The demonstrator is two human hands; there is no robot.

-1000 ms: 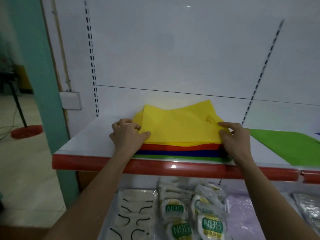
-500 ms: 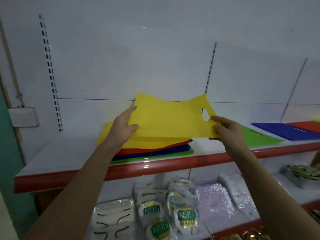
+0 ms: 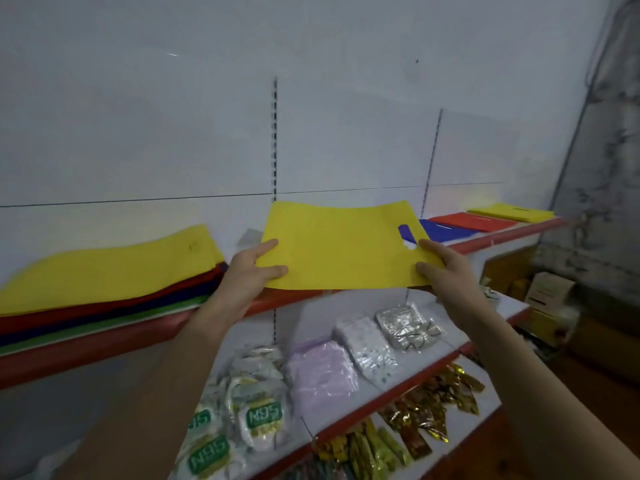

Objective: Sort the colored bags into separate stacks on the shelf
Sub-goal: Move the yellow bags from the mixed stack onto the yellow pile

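A flat yellow bag (image 3: pixel 341 247) with a cut-out handle hangs in the air in front of the shelf (image 3: pixel 145 336). My left hand (image 3: pixel 247 275) pinches its left edge and my right hand (image 3: pixel 441 268) pinches its right edge near the handle. On the shelf at the left lies the mixed pile (image 3: pixel 104 285): yellow on top, then red, blue and green layers. Further right on the shelf lie a blue bag (image 3: pixel 438 230), a red bag (image 3: pixel 474 221) and a yellow bag (image 3: pixel 512 213), side by side. The held bag hides the shelf part behind it.
The white back wall carries slotted uprights (image 3: pixel 275 133). The lower shelf holds N95 mask packs (image 3: pixel 249 417), a lilac packet (image 3: pixel 322 375) and silvery packets (image 3: pixel 401 323). Gold foil packs (image 3: pixel 433 410) lie lower still. Cardboard boxes (image 3: pixel 547 292) stand at the right.
Both hands lifted the top yellow bag off the mixed pile and carried it to the right. The view turned right, bringing the blue, red and yellow bags into sight.
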